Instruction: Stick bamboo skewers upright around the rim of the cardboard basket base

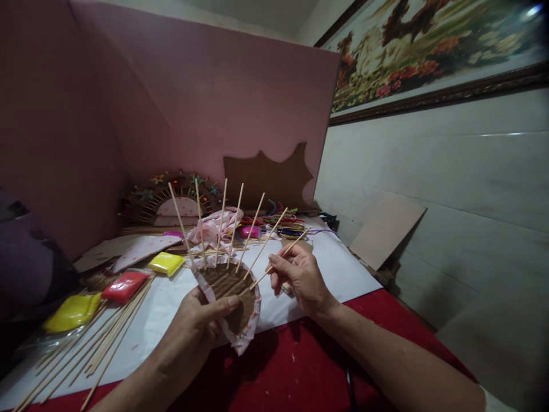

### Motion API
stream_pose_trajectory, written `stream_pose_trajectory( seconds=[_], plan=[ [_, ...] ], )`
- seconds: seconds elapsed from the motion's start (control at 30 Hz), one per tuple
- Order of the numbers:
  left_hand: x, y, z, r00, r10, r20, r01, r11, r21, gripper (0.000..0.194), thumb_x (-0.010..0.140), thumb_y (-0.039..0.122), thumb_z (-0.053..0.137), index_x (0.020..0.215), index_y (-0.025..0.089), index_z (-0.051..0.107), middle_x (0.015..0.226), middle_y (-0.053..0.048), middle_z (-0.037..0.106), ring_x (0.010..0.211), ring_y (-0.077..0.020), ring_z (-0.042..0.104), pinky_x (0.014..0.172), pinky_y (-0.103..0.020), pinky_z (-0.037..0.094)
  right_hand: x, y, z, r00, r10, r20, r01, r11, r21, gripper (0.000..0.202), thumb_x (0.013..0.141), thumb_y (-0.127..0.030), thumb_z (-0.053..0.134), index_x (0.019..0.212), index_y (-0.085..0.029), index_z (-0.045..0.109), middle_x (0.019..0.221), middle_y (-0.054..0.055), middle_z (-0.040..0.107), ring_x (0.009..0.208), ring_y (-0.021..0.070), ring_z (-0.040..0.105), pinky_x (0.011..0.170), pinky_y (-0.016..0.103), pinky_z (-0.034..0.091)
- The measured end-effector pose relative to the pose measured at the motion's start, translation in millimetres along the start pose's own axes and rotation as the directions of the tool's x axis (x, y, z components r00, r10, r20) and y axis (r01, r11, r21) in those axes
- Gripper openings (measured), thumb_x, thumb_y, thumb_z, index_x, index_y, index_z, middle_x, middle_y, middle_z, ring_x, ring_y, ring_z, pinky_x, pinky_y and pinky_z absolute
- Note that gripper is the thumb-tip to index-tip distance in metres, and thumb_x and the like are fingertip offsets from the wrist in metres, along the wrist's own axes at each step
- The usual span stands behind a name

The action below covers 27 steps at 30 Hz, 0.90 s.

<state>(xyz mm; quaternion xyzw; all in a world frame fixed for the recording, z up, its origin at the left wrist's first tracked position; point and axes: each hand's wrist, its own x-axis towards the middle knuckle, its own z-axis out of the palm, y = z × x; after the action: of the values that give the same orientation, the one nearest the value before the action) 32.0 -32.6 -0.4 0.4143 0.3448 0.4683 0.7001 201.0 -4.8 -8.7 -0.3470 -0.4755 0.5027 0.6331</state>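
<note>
My left hand [206,317] grips a small rounded cardboard piece [242,312] edged with pale pink fabric, its thumb pressed on the brown face. Several thin wooden sticks [221,223] fan upward from the far edge of that piece. Between the thumb and fingers of my right hand [295,274] is another wooden stick [295,241], slanted, with its lower end at the right edge of the cardboard. Whether that end is fixed there I cannot tell.
Loose wooden sticks [100,343] lie at the left beside yellow [72,313] and red packets [125,286]. Behind are crumpled pink fabric [214,229], a decorated fan-shaped piece [178,200] and a cut cardboard sheet [266,177]. White paper [338,269] covers part of the red tablecloth [300,366].
</note>
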Motion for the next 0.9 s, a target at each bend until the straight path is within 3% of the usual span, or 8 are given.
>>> stream_pose_trajectory(
  seconds=[0.17, 0.33, 0.9],
  plan=[
    [2.1, -4.1, -4.8, 0.998, 0.031, 0.050, -0.031, 1.000, -0.001, 0.022, 0.071, 0.011, 0.061, 0.093, 0.014, 0.062, 0.084, -0.008, 0.070, 0.074, -0.0217, 0.064, 0.068, -0.034, 0.049, -0.4, -0.8, -0.4, 1.000, 0.015, -0.003, -0.015, 1.000, -0.009, 0.021, 0.070, -0.025, 0.064, 0.067, -0.016, 0.045, 0.049, -0.003, 0.061, 0.029, 0.0064, 0.050, 0.025, 0.012, 0.033],
    [0.5, -4.2, -4.2, 0.999, 0.031, 0.019, -0.031, 1.000, -0.007, 0.028, 0.070, 0.009, 0.062, 0.097, 0.013, 0.061, 0.088, -0.010, 0.070, 0.074, -0.0225, 0.064, 0.069, -0.035, 0.050, -0.2, -0.3, -1.1, 1.000, -0.002, 0.003, 0.002, 1.000, -0.006, 0.021, 0.069, -0.026, 0.064, 0.066, -0.016, 0.046, 0.053, -0.002, 0.063, 0.032, 0.0076, 0.053, 0.027, 0.014, 0.038],
    [0.5, -2.9, -3.8, 1.000, -0.022, 0.008, 0.022, 1.000, 0.010, 0.027, 0.068, 0.010, 0.063, 0.095, 0.013, 0.062, 0.084, -0.009, 0.070, 0.072, -0.0221, 0.064, 0.066, -0.034, 0.050, 0.7, 0.5, -2.2, 1.000, -0.025, 0.011, 0.026, 0.998, -0.062, 0.019, 0.072, -0.024, 0.062, 0.067, -0.016, 0.045, 0.051, -0.003, 0.062, 0.030, 0.0062, 0.051, 0.024, 0.011, 0.030]
  ],
)
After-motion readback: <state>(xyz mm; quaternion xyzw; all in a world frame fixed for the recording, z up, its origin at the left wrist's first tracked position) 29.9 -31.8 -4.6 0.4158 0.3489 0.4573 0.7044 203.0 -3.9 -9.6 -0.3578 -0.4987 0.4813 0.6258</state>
